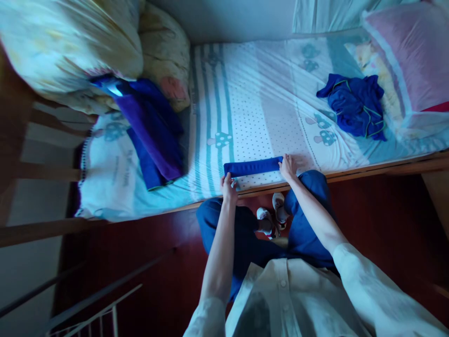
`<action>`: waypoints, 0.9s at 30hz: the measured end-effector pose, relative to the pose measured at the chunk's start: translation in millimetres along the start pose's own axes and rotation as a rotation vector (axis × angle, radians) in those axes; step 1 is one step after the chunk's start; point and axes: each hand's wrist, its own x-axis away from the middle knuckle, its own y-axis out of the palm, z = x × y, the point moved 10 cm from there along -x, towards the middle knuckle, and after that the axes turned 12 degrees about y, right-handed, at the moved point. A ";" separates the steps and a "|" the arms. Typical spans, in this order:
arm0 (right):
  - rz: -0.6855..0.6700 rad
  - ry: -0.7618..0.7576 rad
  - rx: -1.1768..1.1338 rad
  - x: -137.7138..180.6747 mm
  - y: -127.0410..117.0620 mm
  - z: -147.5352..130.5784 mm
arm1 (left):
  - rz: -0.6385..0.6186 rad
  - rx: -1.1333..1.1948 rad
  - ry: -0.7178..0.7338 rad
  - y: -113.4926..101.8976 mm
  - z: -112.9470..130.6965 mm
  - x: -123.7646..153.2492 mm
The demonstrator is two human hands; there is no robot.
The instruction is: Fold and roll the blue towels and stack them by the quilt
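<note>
Pinning both ends of a narrow blue cloth strip (pixel 252 167) at the near edge of a bed (pixel 252 93).

Looks down on the patterned sheet, spread across most of the view, with a big floral bundle of bedding (pixel 70 42) at far left and a pink pillow (pixel 414 61) at far right. Shows a folded stack of blue cloth (pixel 154 135) on the sheet just below the floral bundle, and a crumpled blue garment (pixel 356 105) well apart from it, near the pink pillow. Sets the strip flat on the dotted part of the sheet, just beside the wooden rail (pixel 386 168). Holds the strip's left end with the left hand (pixel 228 187), fingers drawn together on the cloth. Grips the other end with the right hand (pixel 287 167), fingers bunched over it; possibly a pinch, though too small and dim to be sure.
</note>
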 end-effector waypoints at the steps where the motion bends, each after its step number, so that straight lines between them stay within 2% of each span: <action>1: 0.035 -0.030 -0.030 6.2 -8.7 -5.3 | 0.000 0.014 0.042 2.2 7.7 3.8; 4: 0.085 -0.183 -0.144 29.4 -37.6 -28.5 | -0.107 0.047 0.185 17.7 36.4 20.7; 7: 0.079 -0.445 -0.244 59.7 -69.4 -59.9 | -0.333 0.038 0.336 40.6 69.9 48.1; 10: 0.008 -0.636 -0.313 87.4 -95.5 -86.0 | -0.518 0.006 0.436 58.1 100.3 80.8; 14: -0.149 -0.740 -0.392 117.5 -114.9 -116.6 | -0.624 -0.077 0.497 71.6 135.6 118.9; 17: -0.274 -0.702 -0.472 135.5 -117.9 -133.8 | -0.689 -0.151 0.532 78.1 157.4 141.4; 20: -0.294 -0.630 -0.535 148.1 -120.5 -146.2 | -0.704 -0.146 0.586 73.3 176.6 150.4; 23: -0.265 -0.602 -0.601 158.1 -125.2 -161.5 | -0.645 -0.072 0.633 52.0 190.2 141.2; 27: -0.185 -0.551 -0.670 163.9 -131.1 -188.2 | -0.618 -0.091 0.602 16.4 182.9 112.1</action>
